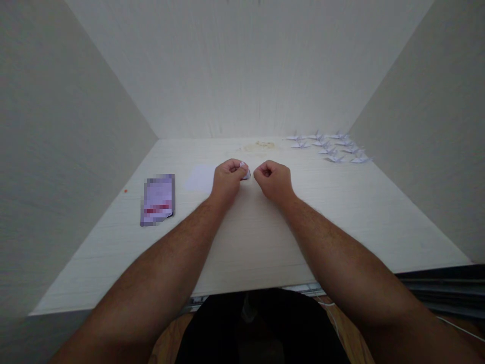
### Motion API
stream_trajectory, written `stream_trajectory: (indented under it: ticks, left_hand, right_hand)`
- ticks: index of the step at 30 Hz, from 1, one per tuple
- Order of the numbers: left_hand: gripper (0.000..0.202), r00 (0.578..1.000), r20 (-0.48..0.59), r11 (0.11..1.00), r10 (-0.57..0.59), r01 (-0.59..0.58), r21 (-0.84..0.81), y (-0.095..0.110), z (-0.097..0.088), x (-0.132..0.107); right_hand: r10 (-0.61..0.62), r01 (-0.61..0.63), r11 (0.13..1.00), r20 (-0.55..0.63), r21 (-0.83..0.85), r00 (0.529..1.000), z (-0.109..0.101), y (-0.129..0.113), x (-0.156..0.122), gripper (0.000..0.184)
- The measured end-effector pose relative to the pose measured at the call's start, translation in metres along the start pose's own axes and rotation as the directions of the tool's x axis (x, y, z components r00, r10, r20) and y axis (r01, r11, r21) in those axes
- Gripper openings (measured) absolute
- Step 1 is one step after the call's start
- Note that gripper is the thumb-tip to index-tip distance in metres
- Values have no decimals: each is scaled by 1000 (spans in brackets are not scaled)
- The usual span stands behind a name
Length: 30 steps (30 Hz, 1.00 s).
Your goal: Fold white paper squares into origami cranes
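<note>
Pinched between the thumb and fingers of my left hand [228,178] is a small folded white paper [245,172], mostly covered by the fingertips. Just to its right, my right hand [273,177] is closed, thumb against curled fingers. Whether anything sits inside that pinch is hidden. A narrow gap separates the two hands above the middle of the table. Several folded paper cranes [329,151] stand in loose rows at the back right. Beside my left wrist lies a flat stack or sheet of white paper [197,177].
A phone-like device with a blurred screen [158,199] lies on the white table [341,217] at left. Near the left edge is a small orange dot [126,191]. A brownish stain [261,146] marks the back. Walls enclose the table's back and sides.
</note>
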State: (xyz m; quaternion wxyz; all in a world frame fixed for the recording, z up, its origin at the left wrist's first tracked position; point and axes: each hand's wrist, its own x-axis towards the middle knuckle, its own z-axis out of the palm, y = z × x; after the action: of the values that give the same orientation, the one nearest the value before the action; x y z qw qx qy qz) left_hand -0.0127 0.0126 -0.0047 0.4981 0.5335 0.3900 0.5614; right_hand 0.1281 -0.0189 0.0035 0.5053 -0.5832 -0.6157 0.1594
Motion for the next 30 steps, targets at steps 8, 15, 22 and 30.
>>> stream_trajectory:
  ticks: [8,15,22,30]
  left_hand:
    - [17,998,24,996,-50,52,-74,1,3,0]
    - [21,995,51,981,-80,88,-171,3,6,-2]
    - [15,995,65,991,-82,88,-103,2,2,-3]
    - [9,1000,-14,999,-6,6,-34,1,6,-3]
  right_hand:
    - [-31,25,994,58,104,998,2,3,-4,11]
    - [-45,41,998,102,49,994,2,6,-3,15]
    - [-32,20,996,147,83,989,1,4,-3,14]
    - [-58,47,997,175,63,983,-1,-2,-3,15]
